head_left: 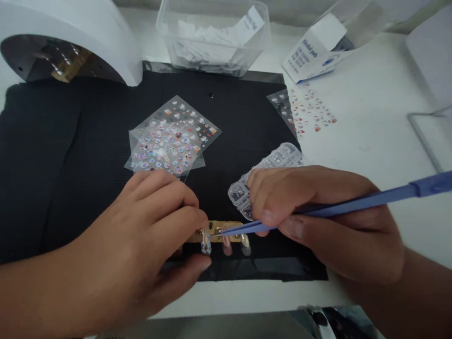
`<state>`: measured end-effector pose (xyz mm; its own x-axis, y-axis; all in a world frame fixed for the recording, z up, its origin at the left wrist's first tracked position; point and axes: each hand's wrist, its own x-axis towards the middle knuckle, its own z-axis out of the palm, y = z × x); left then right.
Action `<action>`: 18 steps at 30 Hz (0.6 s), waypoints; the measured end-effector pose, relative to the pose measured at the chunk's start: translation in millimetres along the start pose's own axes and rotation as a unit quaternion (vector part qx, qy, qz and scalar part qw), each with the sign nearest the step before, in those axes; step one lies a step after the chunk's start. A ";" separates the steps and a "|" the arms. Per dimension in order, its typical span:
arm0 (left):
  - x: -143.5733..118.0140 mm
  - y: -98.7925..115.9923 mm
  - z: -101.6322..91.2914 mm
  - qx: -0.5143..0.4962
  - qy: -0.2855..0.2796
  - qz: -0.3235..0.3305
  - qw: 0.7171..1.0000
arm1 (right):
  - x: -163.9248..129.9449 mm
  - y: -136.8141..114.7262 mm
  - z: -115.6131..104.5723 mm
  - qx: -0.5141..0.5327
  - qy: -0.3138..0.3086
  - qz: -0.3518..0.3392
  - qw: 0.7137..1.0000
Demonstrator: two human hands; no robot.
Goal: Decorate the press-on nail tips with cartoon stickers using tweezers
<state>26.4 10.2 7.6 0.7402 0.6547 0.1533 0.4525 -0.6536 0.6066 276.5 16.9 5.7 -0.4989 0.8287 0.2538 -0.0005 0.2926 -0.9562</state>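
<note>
Blue tweezers (356, 203) lie in the closed fingers of my right hand (328, 212). Their thin points reach left to a nail tip with bluish decorations (206, 244), touching it or just above it; I cannot tell which. That tip is fixed to a tan strip (231, 226), along with a pinkish nail tip (227, 246) and a clear-ended one (246, 245). My left hand (151, 230) is curled around the strip's left end, fingers behind and thumb in front. The part of the strip beneath it is mostly hidden.
Behind the hands, sticker sheets (176, 136) and a clear compartment case (282, 157) lie on a black mat (102, 188). A white domed device (106, 33) stands back left, holding another strip. Farther back are a plastic tub (212, 52) and an alcohol pad box (314, 49).
</note>
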 end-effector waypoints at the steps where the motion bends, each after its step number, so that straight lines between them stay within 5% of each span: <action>1: -0.2 0.0 -0.2 0.000 0.001 0.000 1.000 | -0.3 -0.5 0.4 0.007 0.001 -0.001 1.000; 11: 1.2 -0.4 -0.3 -0.013 0.014 -0.006 1.000 | -3.9 0.8 3.0 0.070 0.034 -0.005 0.997; 18: 0.2 0.0 -2.2 0.012 0.015 -0.003 1.000 | -9.3 -23.1 3.6 0.076 0.068 -0.015 0.995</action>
<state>25.5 11.1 9.4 0.7222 0.6695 0.1740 0.4683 -0.6584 0.5892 278.0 0.7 25.0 -0.3745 0.8806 0.2903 -0.1507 0.2511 -0.9562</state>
